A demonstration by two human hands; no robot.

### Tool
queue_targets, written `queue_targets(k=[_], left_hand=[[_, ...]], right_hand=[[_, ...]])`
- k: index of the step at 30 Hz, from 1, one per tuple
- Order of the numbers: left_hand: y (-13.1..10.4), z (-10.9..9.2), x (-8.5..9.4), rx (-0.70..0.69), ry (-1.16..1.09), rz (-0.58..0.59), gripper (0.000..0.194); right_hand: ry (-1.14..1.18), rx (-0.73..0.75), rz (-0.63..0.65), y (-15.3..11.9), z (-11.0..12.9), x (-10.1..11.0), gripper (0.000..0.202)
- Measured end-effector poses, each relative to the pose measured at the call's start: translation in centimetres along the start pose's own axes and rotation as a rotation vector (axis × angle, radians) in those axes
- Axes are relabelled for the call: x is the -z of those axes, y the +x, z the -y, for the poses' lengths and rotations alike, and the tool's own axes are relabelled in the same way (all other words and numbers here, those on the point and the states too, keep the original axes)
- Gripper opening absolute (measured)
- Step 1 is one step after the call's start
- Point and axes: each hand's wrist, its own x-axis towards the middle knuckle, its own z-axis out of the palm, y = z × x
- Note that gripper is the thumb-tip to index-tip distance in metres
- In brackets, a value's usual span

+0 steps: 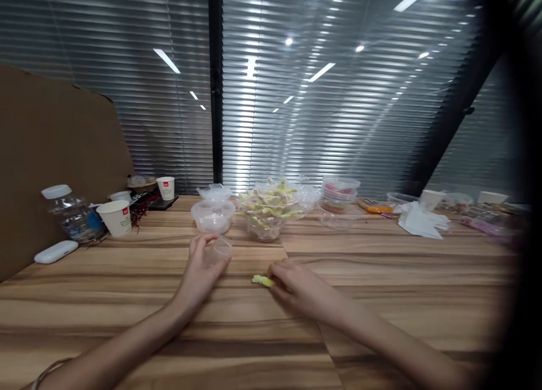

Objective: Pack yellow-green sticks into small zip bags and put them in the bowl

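Note:
My left hand [202, 268] holds a small clear plastic piece [218, 251] between thumb and fingers, above the wooden table [237, 333]. To its right, my right hand [290, 283] has its fingers closed on a small yellow-green piece [263, 280] that sticks out to the left. Behind the hands, a clear bowl [266, 231] is heaped with similar yellow and whitish wrapped pieces [273, 204]. Left of that bowl stands a clear round container [213, 216] with whitish contents and more clear plastic on top.
At the left are paper cups [116, 218], a plastic bottle [76, 216], a white case [56, 252] and a cardboard panel [55, 153]. Stacked clear containers [339, 192], an orange packet [375, 207] and white tissues [421, 220] lie at the back right.

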Motion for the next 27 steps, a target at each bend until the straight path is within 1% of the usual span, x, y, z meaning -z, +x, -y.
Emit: queue_targets(k=[1, 3, 5, 7, 9, 12, 15, 17, 19, 21, 23, 27], left_hand=[[0.1, -0.2, 0.0, 0.005, 0.001, 0.02, 0.039], [0.3, -0.3, 0.1, 0.017, -0.014, 0.062, 0.04], [0.5, -0.3, 0.1, 0.006, -0.008, 0.092, 0.04], [0.7, -0.1, 0.2, -0.027, 0.042, 0.104, 0.039], [0.8, -0.1, 0.3, -0.068, 0.109, 0.107, 0.038], [0.7, -0.3, 0.4, -0.15, 0.189, 0.14, 0.039], [0.4, -0.7, 0.5, -0.243, 0.238, 0.243, 0.04], [0.0, -1.0, 0.5, -0.284, 0.25, 0.317, 0.042], [-0.3, -1.3, 0.5, -0.306, 0.258, 0.358, 0.043], [-0.5, -1.6, 0.5, -0.307, 0.267, 0.372, 0.042], [-0.5, -1.7, 0.6, -0.3, 0.281, 0.371, 0.041], [-0.4, -1.9, 0.8, -0.296, 0.277, 0.327, 0.04]], right_hand=[[0.051, -0.002, -0.019, 0.5, 1.2, 0.3, 0.015], [0.133, -0.023, -0.099, 1.5, 2.2, 0.8, 0.019], [0.214, -0.046, -0.179, 2.4, 2.0, 1.1, 0.02], [0.295, -0.054, -0.229, 3.2, 1.4, 1.1, 0.02], [0.338, -0.036, -0.253, 3.7, 1.0, 0.7, 0.023], [0.328, 0.014, -0.249, 4.0, 1.2, 0.1, 0.027], [0.397, -0.001, -0.241, 4.1, 2.0, -0.3, 0.026], [0.465, -0.046, -0.259, 4.0, 2.4, -0.4, 0.024], [0.496, -0.056, -0.293, 3.9, 2.7, -0.5, 0.02], [0.511, -0.009, -0.329, 3.7, 2.7, -0.5, 0.016], [0.529, 0.026, -0.367, 3.4, 2.6, -0.6, 0.019], [0.631, -0.003, -0.422, 3.2, 2.3, -1.0, 0.023]])
